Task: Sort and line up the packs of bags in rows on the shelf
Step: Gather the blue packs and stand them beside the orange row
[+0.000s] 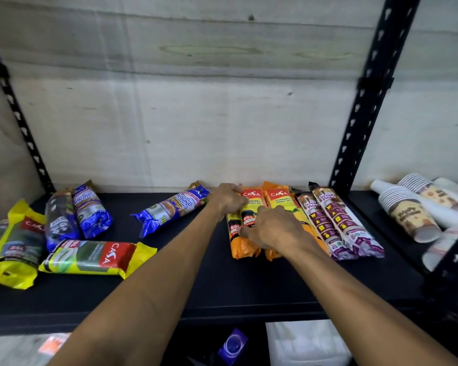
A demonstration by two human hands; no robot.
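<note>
Orange garbage-bag packs lie side by side at the back right of the black shelf. My left hand grips the far end of the leftmost orange pack. On the near part of the same packs rests my right hand, fingers curled on them. Two purple-and-white draw-string packs lie in line just right of the orange ones. A blue single-handle pack lies askew left of my left hand. Two more blue packs and two yellow packs lie scattered at the left.
Black perforated uprights frame the shelf against a concrete wall. Sleeves of paper cups lie on the neighbouring shelf to the right. Below the front edge are a white bag and a small purple box.
</note>
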